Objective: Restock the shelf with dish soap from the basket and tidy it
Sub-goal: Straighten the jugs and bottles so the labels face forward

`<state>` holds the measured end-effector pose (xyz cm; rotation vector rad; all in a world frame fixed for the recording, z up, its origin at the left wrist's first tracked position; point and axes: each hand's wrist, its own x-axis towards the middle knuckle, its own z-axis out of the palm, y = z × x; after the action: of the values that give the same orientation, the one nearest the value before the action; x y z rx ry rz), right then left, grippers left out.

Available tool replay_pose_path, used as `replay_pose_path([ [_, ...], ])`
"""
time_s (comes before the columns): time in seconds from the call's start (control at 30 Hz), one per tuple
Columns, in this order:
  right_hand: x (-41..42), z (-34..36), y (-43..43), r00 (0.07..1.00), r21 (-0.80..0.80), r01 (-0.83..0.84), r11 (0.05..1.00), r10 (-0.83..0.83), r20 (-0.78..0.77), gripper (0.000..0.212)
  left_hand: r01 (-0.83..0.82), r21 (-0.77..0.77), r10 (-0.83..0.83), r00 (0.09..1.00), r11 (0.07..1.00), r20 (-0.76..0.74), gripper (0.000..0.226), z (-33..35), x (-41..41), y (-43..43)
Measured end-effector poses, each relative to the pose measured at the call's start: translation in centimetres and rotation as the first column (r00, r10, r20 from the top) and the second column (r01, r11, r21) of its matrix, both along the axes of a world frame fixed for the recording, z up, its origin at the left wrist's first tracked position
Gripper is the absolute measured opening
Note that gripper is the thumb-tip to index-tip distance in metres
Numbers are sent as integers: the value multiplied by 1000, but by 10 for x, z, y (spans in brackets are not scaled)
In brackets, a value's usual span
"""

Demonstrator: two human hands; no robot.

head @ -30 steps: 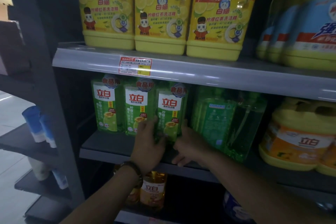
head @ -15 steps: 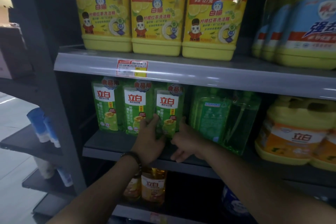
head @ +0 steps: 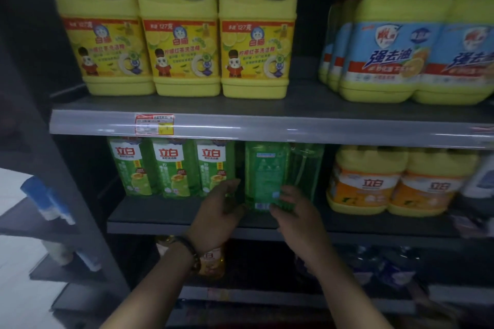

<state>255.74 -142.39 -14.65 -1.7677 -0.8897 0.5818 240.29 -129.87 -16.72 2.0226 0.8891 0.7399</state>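
Both hands have shifted right, off the 3 front-facing green labelled bottles (head: 172, 168) and onto the neighbouring translucent green plastic dish soap bottle (head: 263, 173). It stands back-label-out on the grey metal middle shelf (head: 160, 218). The left hand (head: 219, 208) curls its fingers round its left side, and the right hand (head: 294, 208) curls its fingers round its lower right corner. Tidying has probably moved on to turning this bottle. 0.5 s ago the left hand lay on the 3rd labelled bottle.
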Motion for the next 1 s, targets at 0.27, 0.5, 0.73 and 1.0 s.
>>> replay_pose_path([
  [0.27,7,-16,-6,988,7,2,1000,-1,-154,53,59,-120,-56,998,991,28,73,21,30,11],
  [0.5,-3,-18,27,981,71,46,996,-32,-190,42,91,-115,-79,992,989,103,61,28,53,25],
  [0.73,11,-21,29,986,58,34,998,-24,-164,61,124,-82,-119,991,989,65,69,27,48,34],
  [1.0,14,-24,25,983,11,-96,995,96,-156,67,76,-98,-67,993,992,95,64,12,17,23],
])
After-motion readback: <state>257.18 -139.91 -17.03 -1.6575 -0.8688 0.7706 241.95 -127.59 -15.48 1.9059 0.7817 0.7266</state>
